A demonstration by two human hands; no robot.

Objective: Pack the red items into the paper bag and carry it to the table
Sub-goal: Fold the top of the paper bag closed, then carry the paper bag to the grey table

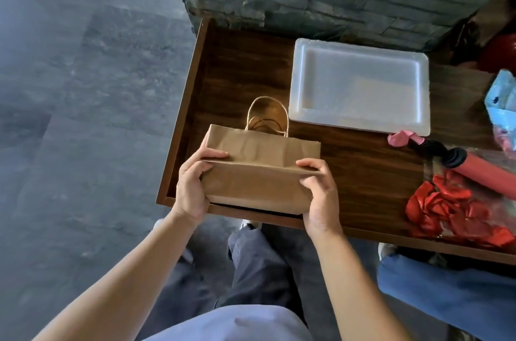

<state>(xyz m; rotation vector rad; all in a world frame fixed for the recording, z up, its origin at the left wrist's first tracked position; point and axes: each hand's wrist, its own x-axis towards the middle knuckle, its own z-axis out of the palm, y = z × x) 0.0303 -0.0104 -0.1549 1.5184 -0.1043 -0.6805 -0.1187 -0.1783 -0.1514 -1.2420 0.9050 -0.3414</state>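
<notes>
At the near left corner of the dark wooden table (245,61), my left hand (192,187) grips the left end of the folded paper bag (259,167), thumb on top and fingers curled beneath. The bag lies flat, its twine handles (268,114) pointing away from me. My right hand (318,195) pinches its right end likewise. Beyond sits a white tray (360,84). Farther right lie a pink balloon (402,138), a red pump (480,173) and what look like crumpled red balloons (452,209), well apart from the bag.
</notes>
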